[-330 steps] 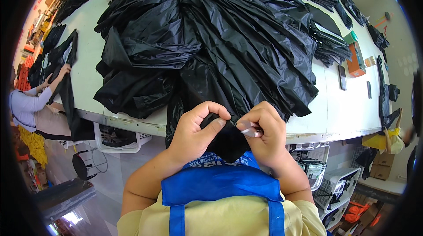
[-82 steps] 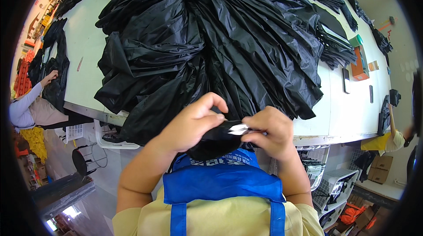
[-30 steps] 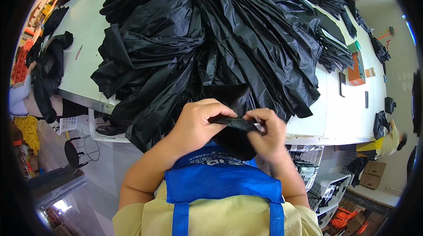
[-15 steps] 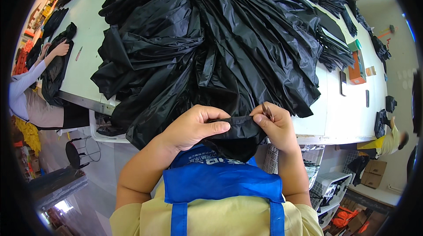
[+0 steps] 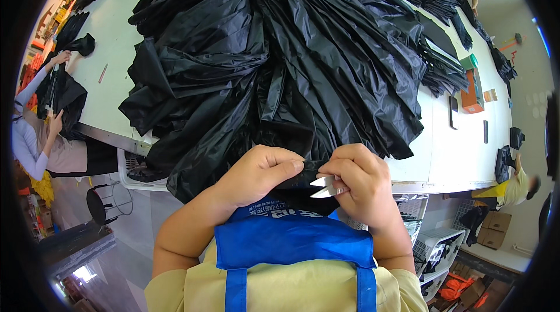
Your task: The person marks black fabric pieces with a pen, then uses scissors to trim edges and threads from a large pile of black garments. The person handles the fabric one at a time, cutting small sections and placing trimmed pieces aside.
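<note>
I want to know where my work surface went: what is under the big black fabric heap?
The white table shows around the black fabric heap. Whatever lies beneath the heap is covered.

The fabric point(image 5: 274, 61) is seen as thin, glossy black cloth, creased throughout. The snips point(image 5: 326, 186) are made of bright metal. The surface point(image 5: 461, 154) is smooth, matt white.

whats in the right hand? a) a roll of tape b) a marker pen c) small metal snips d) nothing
c: the right hand grips small metal snips, their silver blades pointing toward the black fabric pinched by the left hand.
</note>
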Tool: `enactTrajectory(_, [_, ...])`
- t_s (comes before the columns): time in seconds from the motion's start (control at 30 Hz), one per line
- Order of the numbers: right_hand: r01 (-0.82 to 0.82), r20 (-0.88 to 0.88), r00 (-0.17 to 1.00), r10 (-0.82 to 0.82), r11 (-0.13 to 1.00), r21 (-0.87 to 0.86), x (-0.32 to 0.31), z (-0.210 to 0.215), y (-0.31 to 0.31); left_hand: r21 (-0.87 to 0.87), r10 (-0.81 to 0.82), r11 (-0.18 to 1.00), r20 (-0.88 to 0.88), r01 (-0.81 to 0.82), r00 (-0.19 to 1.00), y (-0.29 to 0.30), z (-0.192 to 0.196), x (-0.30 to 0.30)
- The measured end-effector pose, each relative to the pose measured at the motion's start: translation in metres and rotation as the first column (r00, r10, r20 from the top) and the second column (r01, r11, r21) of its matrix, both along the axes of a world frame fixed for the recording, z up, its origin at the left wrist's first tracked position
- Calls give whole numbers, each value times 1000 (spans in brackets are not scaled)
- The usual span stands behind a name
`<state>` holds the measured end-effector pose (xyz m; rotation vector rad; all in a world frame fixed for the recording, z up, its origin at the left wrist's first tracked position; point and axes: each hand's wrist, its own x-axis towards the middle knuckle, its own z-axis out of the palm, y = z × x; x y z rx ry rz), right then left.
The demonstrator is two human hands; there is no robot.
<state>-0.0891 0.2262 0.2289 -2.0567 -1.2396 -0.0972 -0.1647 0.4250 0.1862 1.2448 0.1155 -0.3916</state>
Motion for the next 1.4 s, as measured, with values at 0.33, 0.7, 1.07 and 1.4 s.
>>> enactTrajectory(0.33, [-125,-354,924,145,989,81,5,13,-17,-64,23,998,-51,-26,998,5,2,1])
enactTrajectory(0.7, [91,136,986,-93,996,23,1,-2,-24,-305,1,951,-144,-46,990,4,7,6])
enactTrajectory(1.07, [203,-478,866,-150,977,60,-7,-2,-8,-75,44,996,28,-42,999,1,2,5])
enactTrajectory(1.4, [258,-875,483,20,952,165,-11,-25,-5,615,-218,415,782,-670,583,-21,25,1])
